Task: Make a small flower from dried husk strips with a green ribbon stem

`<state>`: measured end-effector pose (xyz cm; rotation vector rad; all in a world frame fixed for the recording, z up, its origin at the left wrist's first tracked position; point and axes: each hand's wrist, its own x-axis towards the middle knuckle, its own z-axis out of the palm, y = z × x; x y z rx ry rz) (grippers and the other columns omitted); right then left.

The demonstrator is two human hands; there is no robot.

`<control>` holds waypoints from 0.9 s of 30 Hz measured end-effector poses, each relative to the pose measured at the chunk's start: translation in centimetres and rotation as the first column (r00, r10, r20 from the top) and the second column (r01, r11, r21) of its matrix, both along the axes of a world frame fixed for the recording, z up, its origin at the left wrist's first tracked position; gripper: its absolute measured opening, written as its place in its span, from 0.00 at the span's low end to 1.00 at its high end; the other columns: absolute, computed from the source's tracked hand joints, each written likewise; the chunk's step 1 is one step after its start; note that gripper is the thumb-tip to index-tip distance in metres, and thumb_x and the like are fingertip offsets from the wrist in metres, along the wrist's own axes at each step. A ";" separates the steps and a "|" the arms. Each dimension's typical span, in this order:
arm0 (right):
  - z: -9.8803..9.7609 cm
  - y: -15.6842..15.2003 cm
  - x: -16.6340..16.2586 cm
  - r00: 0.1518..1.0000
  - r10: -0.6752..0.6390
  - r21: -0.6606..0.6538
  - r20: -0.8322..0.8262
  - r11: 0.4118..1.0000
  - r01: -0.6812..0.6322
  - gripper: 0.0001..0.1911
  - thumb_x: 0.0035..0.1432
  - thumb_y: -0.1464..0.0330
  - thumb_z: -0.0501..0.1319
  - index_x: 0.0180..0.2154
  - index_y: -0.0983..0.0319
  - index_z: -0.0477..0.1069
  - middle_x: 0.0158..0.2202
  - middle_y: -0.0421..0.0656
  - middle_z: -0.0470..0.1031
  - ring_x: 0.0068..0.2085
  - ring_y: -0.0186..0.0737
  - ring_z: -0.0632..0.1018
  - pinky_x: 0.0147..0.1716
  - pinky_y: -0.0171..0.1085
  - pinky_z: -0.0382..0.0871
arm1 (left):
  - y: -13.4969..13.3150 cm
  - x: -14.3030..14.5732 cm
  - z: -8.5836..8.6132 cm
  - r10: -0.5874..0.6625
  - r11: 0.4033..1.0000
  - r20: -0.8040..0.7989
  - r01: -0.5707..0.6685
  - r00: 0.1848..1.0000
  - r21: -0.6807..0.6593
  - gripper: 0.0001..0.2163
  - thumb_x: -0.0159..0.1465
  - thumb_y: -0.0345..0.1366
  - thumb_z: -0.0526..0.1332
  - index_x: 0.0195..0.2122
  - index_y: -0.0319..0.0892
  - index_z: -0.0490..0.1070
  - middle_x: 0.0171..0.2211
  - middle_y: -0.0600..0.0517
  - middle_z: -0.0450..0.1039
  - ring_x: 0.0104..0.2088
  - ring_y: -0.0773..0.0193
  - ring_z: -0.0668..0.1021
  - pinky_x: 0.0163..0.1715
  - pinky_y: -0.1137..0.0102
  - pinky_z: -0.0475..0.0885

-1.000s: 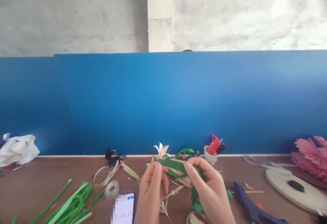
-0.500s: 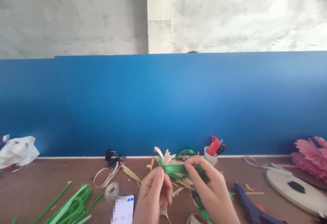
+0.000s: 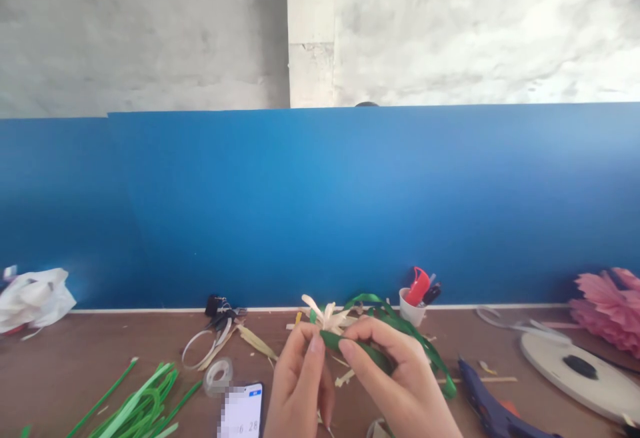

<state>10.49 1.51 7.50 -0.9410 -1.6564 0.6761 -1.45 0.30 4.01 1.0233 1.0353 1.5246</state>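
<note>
This looks like a craft workshop: the worktop carries a glue gun right of the right grip, green stems and tape left of the left grip; a blue partition and rough bare wall rise beyond.

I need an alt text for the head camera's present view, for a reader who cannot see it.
Two bare hands, left and right, pinch a green ribbon beside a pale, petalled flower above a brown table. Green stems and a phone lie to the left, a dark blue tool to the right; a blue partition stands behind.
</note>
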 end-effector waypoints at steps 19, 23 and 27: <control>-0.2 0.6 -0.1 0.981 0.131 -0.186 -0.141 0.970 -0.156 0.08 0.53 0.63 0.63 0.28 0.61 0.74 0.30 0.43 0.77 0.32 0.40 0.75 0.33 0.34 0.69 | 0.3 -1.1 0.2 -0.153 0.988 0.363 0.145 0.919 0.049 0.19 0.49 0.48 0.71 0.21 0.40 0.65 0.14 0.61 0.58 0.16 0.76 0.53 0.18 0.78 0.45; -0.1 0.3 -0.3 0.978 0.148 -0.176 -0.150 0.969 -0.174 0.07 0.52 0.65 0.64 0.27 0.61 0.73 0.28 0.42 0.77 0.31 0.39 0.75 0.32 0.34 0.70 | 0.2 -0.9 0.3 -0.137 0.991 0.404 0.126 0.904 0.053 0.18 0.49 0.46 0.71 0.21 0.40 0.67 0.15 0.60 0.58 0.18 0.75 0.57 0.21 0.79 0.52; -0.1 -0.2 -0.7 0.997 0.002 -0.017 -0.079 1.000 -0.004 0.07 0.52 0.66 0.63 0.24 0.60 0.70 0.24 0.39 0.74 0.28 0.38 0.73 0.29 0.34 0.67 | 0.1 -0.7 0.4 -0.087 0.996 0.423 0.086 0.902 0.022 0.16 0.46 0.46 0.73 0.22 0.40 0.70 0.19 0.57 0.65 0.21 0.73 0.62 0.23 0.79 0.58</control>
